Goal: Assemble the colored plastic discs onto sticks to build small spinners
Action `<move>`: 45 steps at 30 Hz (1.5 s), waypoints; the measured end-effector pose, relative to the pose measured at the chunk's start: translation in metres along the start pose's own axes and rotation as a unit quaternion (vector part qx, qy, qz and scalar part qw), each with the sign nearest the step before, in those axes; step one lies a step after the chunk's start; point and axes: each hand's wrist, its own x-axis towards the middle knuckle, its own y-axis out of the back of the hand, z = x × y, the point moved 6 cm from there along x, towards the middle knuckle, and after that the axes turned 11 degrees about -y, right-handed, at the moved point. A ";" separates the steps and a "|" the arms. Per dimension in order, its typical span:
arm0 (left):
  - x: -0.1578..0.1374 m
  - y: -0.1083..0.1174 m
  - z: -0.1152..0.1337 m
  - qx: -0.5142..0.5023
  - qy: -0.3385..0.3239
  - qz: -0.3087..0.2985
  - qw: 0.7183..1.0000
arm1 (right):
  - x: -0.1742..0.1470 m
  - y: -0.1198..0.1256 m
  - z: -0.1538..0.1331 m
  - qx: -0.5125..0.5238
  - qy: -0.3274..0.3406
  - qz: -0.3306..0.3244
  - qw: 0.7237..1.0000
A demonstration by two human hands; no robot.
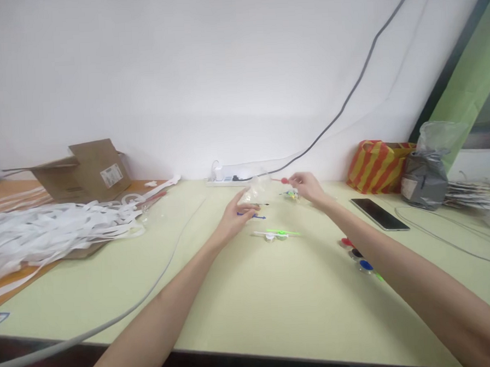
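Note:
Both my arms reach forward over a pale yellow-green table (251, 298). My left hand (235, 216) pinches a small clear plastic bag (257, 189) near the table's far middle. My right hand (306, 188) holds a thin red stick-like piece (282, 180) by its end, beside the bag. Under the left hand lie small blue pieces (255, 216). A green and white toy part (277, 234) rests on the table just in front of both hands. Small coloured bits (291, 195) sit below the right hand.
A heap of white strips (54, 229) and an open cardboard box (84, 170) fill the left. A power strip (224, 179) sits by the wall. A phone (379, 213), a striped bag (376, 165), a grey bag (425, 179), red, black and blue discs (357, 254), and cables (124, 316) lie around.

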 end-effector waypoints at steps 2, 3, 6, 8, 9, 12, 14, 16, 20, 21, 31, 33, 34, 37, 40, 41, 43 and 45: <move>-0.002 -0.004 0.002 0.000 -0.003 -0.021 1.000 | 0.002 0.028 -0.014 0.025 0.056 0.057 0.997; -0.003 -0.006 0.004 0.001 -0.004 -0.028 1.000 | 0.000 0.039 -0.024 0.031 0.091 0.073 0.993; -0.006 -0.010 0.007 0.002 -0.009 -0.047 0.999 | -0.016 0.060 -0.055 0.031 0.184 0.084 0.979; -0.006 -0.012 0.008 0.001 -0.009 -0.058 0.998 | -0.028 0.064 -0.073 0.024 0.220 0.068 0.973; -0.007 -0.013 0.008 0.000 -0.008 -0.063 0.998 | -0.033 0.062 -0.081 0.019 0.234 0.048 0.971; -0.005 -0.015 0.007 -0.010 -0.007 -0.067 0.998 | -0.047 0.046 -0.100 0.001 0.277 -0.059 0.959; -0.004 -0.018 0.007 -0.019 -0.008 -0.070 0.997 | -0.054 0.032 -0.107 -0.005 0.288 -0.125 0.949; -0.003 -0.020 0.008 -0.027 -0.010 -0.069 0.997 | -0.059 0.020 -0.113 -0.018 0.287 -0.169 0.943; -0.002 -0.023 0.014 -0.033 -0.023 -0.057 0.998 | -0.071 0.007 -0.125 -0.082 0.305 -0.187 0.930; -0.001 -0.024 0.016 -0.038 -0.027 -0.054 0.997 | -0.074 0.008 -0.128 -0.086 0.307 -0.177 0.931; -0.003 -0.025 0.026 -0.089 -0.027 -0.048 0.995 | -0.071 0.034 -0.119 -0.103 0.280 -0.194 0.934; -0.003 -0.027 0.024 -0.082 -0.025 -0.064 0.994 | -0.069 0.039 -0.123 -0.107 0.302 -0.152 0.935; -0.003 -0.028 0.023 -0.075 -0.024 -0.070 0.994 | -0.070 0.041 -0.127 -0.101 0.317 -0.137 0.933; -0.003 -0.028 0.020 -0.043 -0.031 -0.079 0.995 | -0.079 0.047 -0.140 -0.094 0.371 -0.103 0.918; -0.001 -0.021 0.025 0.006 -0.059 -0.060 0.996 | -0.086 0.053 -0.151 -0.114 0.404 -0.054 0.906; 0.000 -0.018 0.028 0.019 -0.069 -0.049 0.996 | -0.087 0.054 -0.154 -0.114 0.411 -0.040 0.904; 0.002 -0.012 0.031 0.022 -0.075 -0.037 0.996 | -0.090 0.055 -0.158 -0.098 0.419 -0.016 0.903; 0.003 -0.010 0.030 -0.012 -0.066 -0.041 0.997 | -0.091 0.054 -0.161 -0.073 0.424 0.001 0.903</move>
